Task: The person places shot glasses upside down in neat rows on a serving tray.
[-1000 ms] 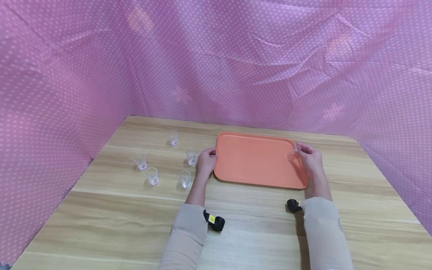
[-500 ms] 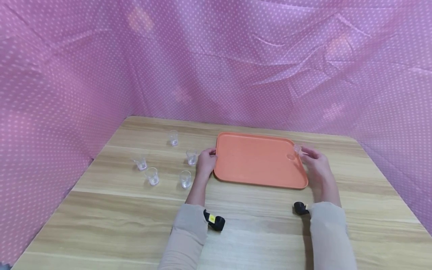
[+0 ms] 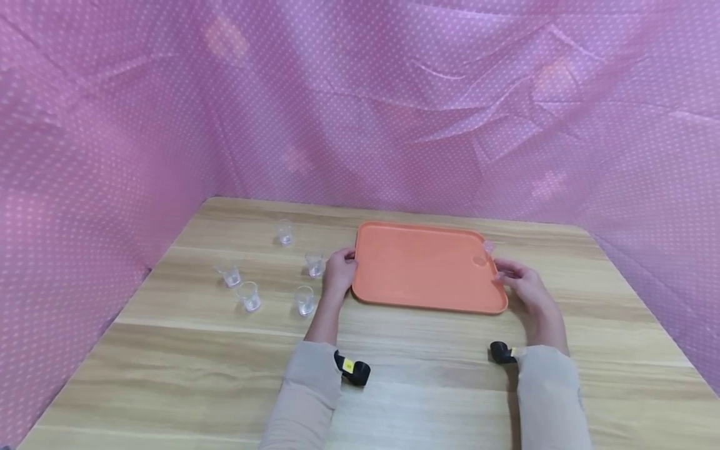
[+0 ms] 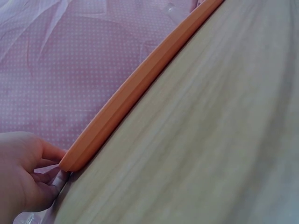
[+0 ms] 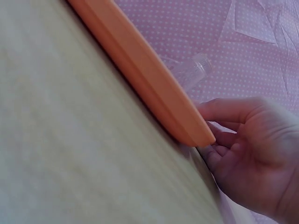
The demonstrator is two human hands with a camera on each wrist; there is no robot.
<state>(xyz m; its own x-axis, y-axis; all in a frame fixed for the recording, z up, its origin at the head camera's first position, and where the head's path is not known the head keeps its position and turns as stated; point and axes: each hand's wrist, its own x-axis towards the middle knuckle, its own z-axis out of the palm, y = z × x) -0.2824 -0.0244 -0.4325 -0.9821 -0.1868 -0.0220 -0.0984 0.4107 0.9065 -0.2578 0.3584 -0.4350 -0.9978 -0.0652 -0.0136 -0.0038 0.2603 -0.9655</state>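
An orange tray (image 3: 416, 269) lies on the wooden table between both hands. My left hand (image 3: 340, 273) grips its left edge; in the left wrist view the fingers of that hand (image 4: 23, 170) pinch the tray corner. On the opposite side, my right hand (image 3: 525, 286) holds the right edge, with one finger over the rim and others curled beneath it in the right wrist view. Upside down near the tray's right end stands a small clear shot glass (image 3: 488, 247), just beyond the right fingers; its thick base (image 5: 202, 64) points up.
Several more clear shot glasses stand left of the tray, one (image 3: 314, 265) close beside my left hand and another (image 3: 285, 232) farther back. A pink dotted cloth (image 3: 360, 112) hangs behind and beside the wooden table (image 3: 427, 375).
My right hand has let go of the shot glass, drawn back toward me and taken hold of the tray's right edge. The left hand keeps its grip. The head view has shifted slightly.
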